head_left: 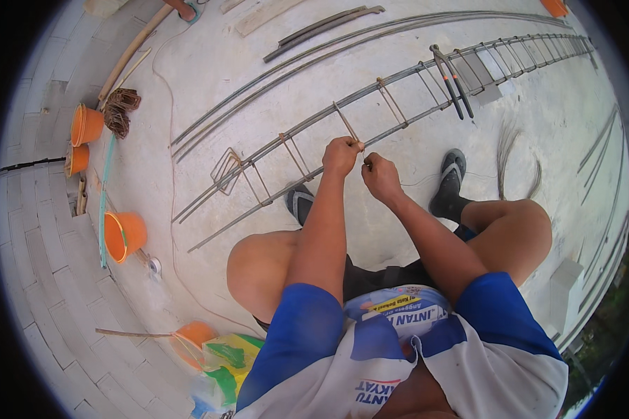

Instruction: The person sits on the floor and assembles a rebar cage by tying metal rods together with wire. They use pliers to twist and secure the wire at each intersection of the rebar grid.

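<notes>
A long rebar cage (304,124) of steel bars and square stirrups runs from lower left to upper right in front of me. My left hand (340,155) is closed at the near bars, its fingertips beside the lower end of a rusty stirrup (344,121). Just right of it, my right hand (382,179) is pinched shut. Between the fingers a thin tie wire faintly shows; its ends are hard to make out. Pincers (454,84) with black and orange handles rest across the cage farther right. Several loose stirrups (226,171) lean at its left end.
Long loose bars (370,29) lie beyond the cage. Bundled tie wire (504,157) lies right of my right foot (449,183). Orange buckets (134,236) and a rusty stirrup pile (121,112) stand along the left block wall (42,244). A cord (172,230) crosses the floor.
</notes>
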{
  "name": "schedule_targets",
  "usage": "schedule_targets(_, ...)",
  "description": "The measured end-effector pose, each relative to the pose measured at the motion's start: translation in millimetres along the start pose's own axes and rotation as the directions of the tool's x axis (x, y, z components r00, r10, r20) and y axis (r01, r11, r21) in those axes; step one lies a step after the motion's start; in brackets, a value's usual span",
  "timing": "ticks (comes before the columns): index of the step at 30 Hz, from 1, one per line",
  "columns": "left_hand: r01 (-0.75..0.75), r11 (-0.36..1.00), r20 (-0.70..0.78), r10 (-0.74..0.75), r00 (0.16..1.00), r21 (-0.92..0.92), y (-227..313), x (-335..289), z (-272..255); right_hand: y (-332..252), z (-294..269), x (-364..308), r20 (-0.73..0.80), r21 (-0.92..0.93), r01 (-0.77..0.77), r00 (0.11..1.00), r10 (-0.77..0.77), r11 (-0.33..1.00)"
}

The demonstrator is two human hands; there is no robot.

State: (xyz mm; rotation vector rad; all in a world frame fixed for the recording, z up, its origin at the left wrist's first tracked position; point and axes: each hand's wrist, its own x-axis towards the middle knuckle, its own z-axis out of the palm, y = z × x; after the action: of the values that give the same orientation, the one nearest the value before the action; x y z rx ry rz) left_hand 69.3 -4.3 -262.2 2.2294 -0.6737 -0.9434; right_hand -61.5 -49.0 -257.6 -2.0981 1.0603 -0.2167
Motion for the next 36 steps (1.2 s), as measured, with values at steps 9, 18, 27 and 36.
schedule_targets(9,0.019,1.0,0.04,-0.018,0.999,-0.023,9.9,-4.4,-9.7,19.7,-24.9,42.0,-0.023,-0.025,0.028,0.999,-0.029,0.999)
schedule_targets(18,0.042,0.999,0.035,-0.042,0.999,0.009,6.6,-5.1,-7.3,-31.2,-8.9,-1.6,0.356,0.491,-0.457,0.882,0.309,0.741)
schedule_targets(27,0.004,0.999,-0.015,-0.003,1.0,0.044,6.6,-2.4,-4.6,41.8,-141.8,116.1,-0.451,-0.445,-0.158,0.89,-0.068,0.881)
schedule_targets(36,-0.045,0.997,0.018,0.046,0.999,-0.063,8.3,-5.9,1.8,102.9,-179.3,153.3,-0.298,-0.38,-0.334,0.927,0.228,0.863)
